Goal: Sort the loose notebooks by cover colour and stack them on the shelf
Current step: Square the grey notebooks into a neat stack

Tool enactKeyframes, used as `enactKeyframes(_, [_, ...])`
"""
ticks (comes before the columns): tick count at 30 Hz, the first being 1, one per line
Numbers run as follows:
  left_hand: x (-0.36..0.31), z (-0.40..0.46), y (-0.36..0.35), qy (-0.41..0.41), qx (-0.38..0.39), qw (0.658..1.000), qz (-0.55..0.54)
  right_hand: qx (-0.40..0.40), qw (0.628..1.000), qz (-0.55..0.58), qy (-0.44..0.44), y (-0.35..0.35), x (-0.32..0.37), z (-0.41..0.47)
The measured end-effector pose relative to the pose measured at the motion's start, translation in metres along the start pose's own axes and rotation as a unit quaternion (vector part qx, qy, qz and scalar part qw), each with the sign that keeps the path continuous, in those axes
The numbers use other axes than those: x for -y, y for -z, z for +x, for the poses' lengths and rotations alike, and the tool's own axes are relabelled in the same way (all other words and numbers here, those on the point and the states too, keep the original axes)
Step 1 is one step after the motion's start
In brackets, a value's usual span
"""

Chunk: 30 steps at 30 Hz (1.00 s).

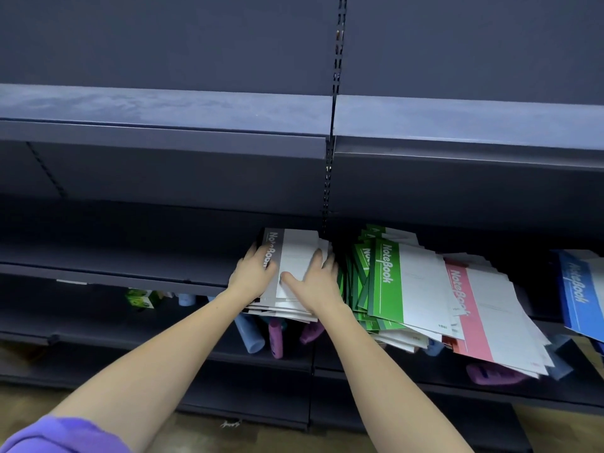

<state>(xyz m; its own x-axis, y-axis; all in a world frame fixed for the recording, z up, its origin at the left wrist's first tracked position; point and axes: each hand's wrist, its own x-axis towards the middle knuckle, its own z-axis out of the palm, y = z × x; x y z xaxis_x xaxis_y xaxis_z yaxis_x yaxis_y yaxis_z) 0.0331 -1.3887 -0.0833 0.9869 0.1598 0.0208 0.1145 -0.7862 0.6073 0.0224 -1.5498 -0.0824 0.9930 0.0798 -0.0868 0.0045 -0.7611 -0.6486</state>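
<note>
On the dark blue metal shelf point(130, 256), a grey-and-white paper notebook stack point(295, 273) is pressed flat by the left hand point(253, 273) at 9 o'clock and the right hand point(315, 282) at 3 o'clock, fingers extended. Further toward 3 o'clock lie green-covered notebooks point(385, 282), pink-covered notebooks point(474, 308) and blue-covered notebooks point(578, 289).

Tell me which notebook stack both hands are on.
The grey stack, leftmost on the shelf. The left hand and right hand rest on it; the green stack, pink stack and blue stack lie untouched.
</note>
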Motion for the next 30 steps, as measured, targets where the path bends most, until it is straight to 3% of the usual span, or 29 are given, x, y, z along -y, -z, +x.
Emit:
enactKeyframes(18, [0.063,0.017,0.036,0.033,-0.007,0.999,-0.016,0.023,1.0,-0.007,0.005,-0.045,0.054,0.015])
enactKeyframes(25, [0.053,0.028,0.034,-0.007,0.021,1.0,0.003,0.012,0.999,-0.032,-0.027,-0.033,0.042,0.016])
enactKeyframes(30, [0.045,0.024,0.03,0.001,0.022,1.0,0.012,0.009,1.0,0.02,-0.022,-0.029,0.034,0.017])
